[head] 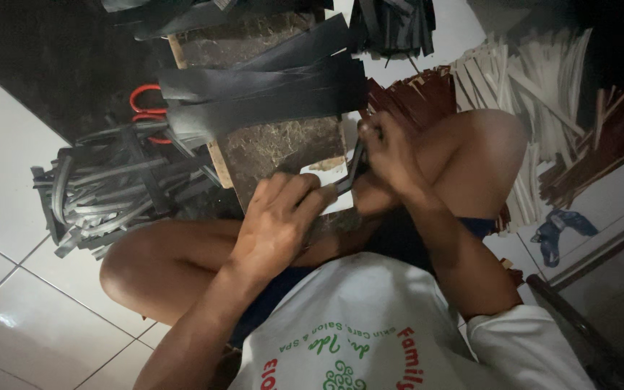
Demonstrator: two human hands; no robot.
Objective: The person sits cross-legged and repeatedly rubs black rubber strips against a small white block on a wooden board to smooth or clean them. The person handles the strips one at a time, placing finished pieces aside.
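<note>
Single head view, looking steeply down, close over lap and floor.

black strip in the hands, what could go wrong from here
1. The left hand seems to press a tool against the narrow black strip that the right hand pinches close by; a slip could nick those fingers.
2. The work sits over bare knees at the edge of the dark board, so a slip could also reach a leg.
3. The light is dim, which may make the cut line hard to judge.
</note>
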